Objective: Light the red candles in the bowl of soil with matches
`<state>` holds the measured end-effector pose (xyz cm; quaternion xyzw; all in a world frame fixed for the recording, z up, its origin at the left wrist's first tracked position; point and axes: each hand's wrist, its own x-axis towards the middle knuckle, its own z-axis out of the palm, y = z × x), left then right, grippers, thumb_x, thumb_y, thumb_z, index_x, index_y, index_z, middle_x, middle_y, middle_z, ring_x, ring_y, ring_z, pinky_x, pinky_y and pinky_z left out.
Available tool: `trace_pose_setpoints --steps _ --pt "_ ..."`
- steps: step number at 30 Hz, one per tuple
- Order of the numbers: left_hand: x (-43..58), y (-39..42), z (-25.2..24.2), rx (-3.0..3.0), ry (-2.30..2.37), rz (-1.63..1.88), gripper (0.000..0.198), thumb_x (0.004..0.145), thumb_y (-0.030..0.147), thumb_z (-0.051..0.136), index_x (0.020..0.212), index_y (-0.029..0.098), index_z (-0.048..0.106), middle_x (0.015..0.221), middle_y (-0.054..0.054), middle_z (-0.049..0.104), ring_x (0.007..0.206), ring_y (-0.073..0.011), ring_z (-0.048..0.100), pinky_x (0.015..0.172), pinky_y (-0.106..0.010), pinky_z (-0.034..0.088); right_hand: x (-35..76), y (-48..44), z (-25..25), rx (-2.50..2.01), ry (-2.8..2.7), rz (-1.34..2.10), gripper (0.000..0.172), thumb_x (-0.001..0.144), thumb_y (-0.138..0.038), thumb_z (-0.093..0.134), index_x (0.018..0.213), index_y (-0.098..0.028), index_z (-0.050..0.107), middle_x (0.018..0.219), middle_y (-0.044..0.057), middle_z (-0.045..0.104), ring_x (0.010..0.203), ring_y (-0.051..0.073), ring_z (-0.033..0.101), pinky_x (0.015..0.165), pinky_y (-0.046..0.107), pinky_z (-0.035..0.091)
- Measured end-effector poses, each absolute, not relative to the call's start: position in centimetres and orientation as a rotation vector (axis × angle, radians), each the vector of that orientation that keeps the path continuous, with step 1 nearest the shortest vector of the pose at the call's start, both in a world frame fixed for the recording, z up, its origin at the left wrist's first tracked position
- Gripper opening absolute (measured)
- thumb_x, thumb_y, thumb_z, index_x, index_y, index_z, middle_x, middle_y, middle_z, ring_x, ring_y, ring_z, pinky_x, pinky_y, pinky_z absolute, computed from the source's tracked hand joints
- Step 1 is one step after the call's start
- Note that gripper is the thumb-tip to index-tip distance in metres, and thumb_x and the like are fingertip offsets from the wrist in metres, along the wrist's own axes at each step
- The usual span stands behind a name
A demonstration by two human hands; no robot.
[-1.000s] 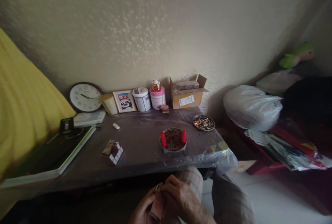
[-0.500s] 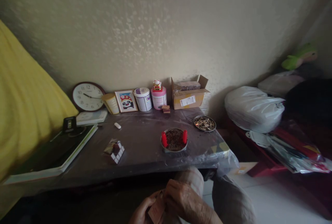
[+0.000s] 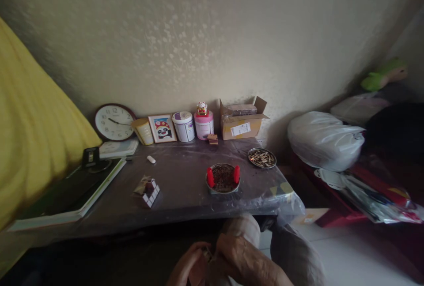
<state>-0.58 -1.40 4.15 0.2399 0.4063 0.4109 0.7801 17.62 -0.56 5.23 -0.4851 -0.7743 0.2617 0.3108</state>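
At the bottom, in front of the table edge, my left hand [image 3: 188,265] is closed around what looks like a small matchbox [image 3: 207,254], mostly hidden by my fingers. My right hand [image 3: 243,257] is beside it with curled fingers; whatever they pinch is hidden. On the table above my hands stands a round tin [image 3: 223,179] of dark grains, with a red candle [image 3: 210,177] at its left and another red candle [image 3: 236,174] at its right. To its right, a round dish [image 3: 261,158] holds many matchsticks, with a small orange glow at its left side.
A mirrored puzzle cube [image 3: 150,193] and a white capsule-shaped piece [image 3: 151,159] lie on the plastic-covered table [image 3: 185,175]. Along the wall stand a clock [image 3: 114,122], a panda picture [image 3: 162,128], canisters [image 3: 183,126] and an open carton [image 3: 241,122]. White bags [image 3: 324,140] are at right.
My right hand has shifted slightly right, away from the left. The pinkish flat side between my hands shows less, and the box's end shows more.
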Motion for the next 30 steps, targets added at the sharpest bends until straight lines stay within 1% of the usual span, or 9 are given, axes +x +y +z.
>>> trace_pose_setpoints --steps 2,4,6,8,13,19,23,26,30 --pt "-0.9 -1.2 3.8 0.522 0.860 0.856 0.022 0.073 0.039 0.067 0.084 0.021 0.075 0.066 -0.004 0.070 0.045 -0.0136 0.054 0.050 -0.028 0.043 18.3 -0.4 5.9 -1.255 -2.100 0.774 0.016 0.076 -0.010 0.055 0.077 -0.021 0.066 0.073 0.001 0.069 0.063 0.015 0.061 0.056 0.023 0.045" --pt "-1.3 -0.9 3.4 0.526 0.863 0.851 0.024 0.073 0.039 0.068 0.088 0.021 0.075 0.069 -0.004 0.072 0.037 -0.0080 0.046 0.041 -0.023 0.032 19.0 0.0 6.2 -1.267 -2.065 0.834 0.021 0.080 -0.011 0.052 0.086 -0.022 0.068 0.081 0.000 0.070 0.070 0.015 0.063 0.062 0.024 0.047" --pt "-1.5 -0.7 3.3 0.537 0.887 0.858 0.028 0.074 0.039 0.068 0.093 0.020 0.074 0.079 -0.007 0.075 0.035 -0.0059 0.045 0.038 -0.021 0.024 19.6 0.3 6.0 -1.303 -1.902 0.878 0.020 0.083 -0.017 0.054 0.094 -0.024 0.069 0.087 0.000 0.070 0.077 0.016 0.064 0.068 0.025 0.049" --pt "-1.5 -0.5 3.6 0.546 0.903 0.868 0.032 0.074 0.040 0.067 0.097 0.019 0.073 0.086 -0.009 0.076 0.035 -0.0055 0.046 0.038 -0.021 0.022 20.0 0.6 5.5 -1.304 -1.672 0.980 0.017 0.085 -0.026 0.057 0.096 -0.024 0.070 0.086 0.001 0.070 0.078 0.016 0.064 0.070 0.026 0.049" --pt "-1.2 -0.6 5.6 0.464 0.971 0.914 0.029 0.073 0.035 0.067 0.095 0.017 0.072 0.083 -0.008 0.077 0.040 -0.0067 0.049 0.042 -0.021 0.031 19.7 0.7 4.8 -1.134 -1.019 1.321 0.023 0.078 -0.040 0.070 0.086 -0.019 0.070 0.064 -0.003 0.061 0.059 0.011 0.056 0.060 0.022 0.045" --pt "-0.8 -0.8 6.4 0.460 0.972 0.973 0.022 0.080 0.032 0.059 0.092 0.018 0.070 0.079 -0.005 0.076 0.048 -0.0082 0.051 0.052 -0.022 0.038 18.4 0.5 5.2 -1.015 -0.597 1.422 0.030 0.066 -0.041 0.082 0.078 -0.017 0.068 0.068 -0.003 0.060 0.060 0.007 0.055 0.061 0.019 0.047" --pt "-0.4 -1.0 5.8 0.498 0.958 1.005 0.020 0.082 0.031 0.058 0.090 0.019 0.070 0.077 -0.003 0.075 0.054 -0.0096 0.054 0.053 -0.022 0.039 17.6 -0.7 5.7 -1.006 -0.732 1.383 0.030 0.069 -0.044 0.080 0.077 -0.018 0.067 0.067 -0.003 0.060 0.060 0.008 0.055 0.059 0.018 0.046" --pt "0.0 -1.0 5.8 0.517 0.961 1.044 0.015 0.081 0.028 0.059 0.088 0.021 0.070 0.079 -0.001 0.074 0.068 -0.0121 0.062 0.060 -0.022 0.042 16.5 -2.2 5.9 -1.040 -1.062 1.256 0.025 0.079 -0.043 0.071 0.082 -0.019 0.066 0.069 -0.002 0.062 0.063 0.011 0.057 0.060 0.021 0.046" --pt "0.6 -0.9 6.5 0.503 0.950 1.043 0.015 0.081 0.028 0.058 0.088 0.022 0.070 0.079 0.000 0.073 0.082 -0.0149 0.065 0.067 -0.023 0.045 14.7 -3.8 6.1 -1.130 -1.440 0.914 0.005 0.088 -0.024 0.059 0.089 -0.021 0.063 0.081 0.001 0.066 0.075 0.015 0.062 0.069 0.026 0.048"
